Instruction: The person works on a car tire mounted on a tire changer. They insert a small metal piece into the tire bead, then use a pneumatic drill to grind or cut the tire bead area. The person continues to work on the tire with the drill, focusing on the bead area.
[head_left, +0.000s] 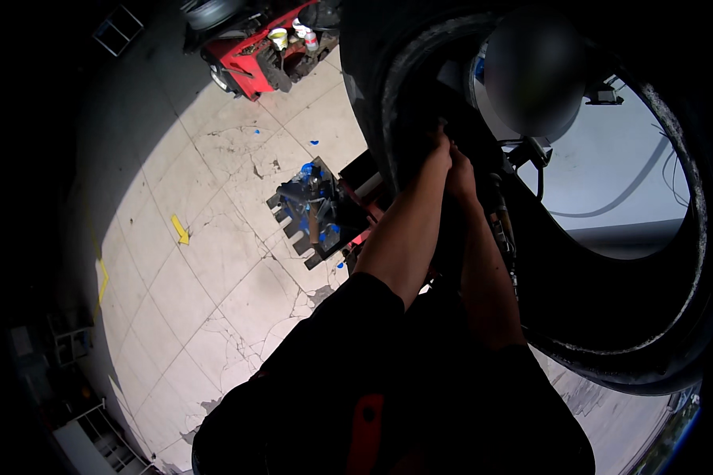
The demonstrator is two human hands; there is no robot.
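Hands, two, bare, reaching forward close beside each other. Left hand (442, 142): the farther of the pair, fingers in deep shadow; whether they are apart or clamped on something cannot be told. Right hand (462, 172): just behind it, apparently curled; its grip, too, cannot be made out.

Tyre, one, large, black rubber with a pale scuffed ring (610, 324): at the right of the view, its dark inner side around and behind both hands; contact unclear. Handling note: the work here seems best done with both hands braced together, wrists straight, forearms (409, 218) clear of the rim edge, and more light on the fingers.

Rack, one, black metal, slotted (315, 260): left of the forearms, bearing dark tools and bright blue scraps (307, 169).

Floor, pale cracked tile (162, 297): marked with a yellow arrow (181, 229).

Unit, one, red, angular (245, 67): farther off, upper left, with a yellow-and-white tub (278, 36) and a whitish bottle (311, 42).
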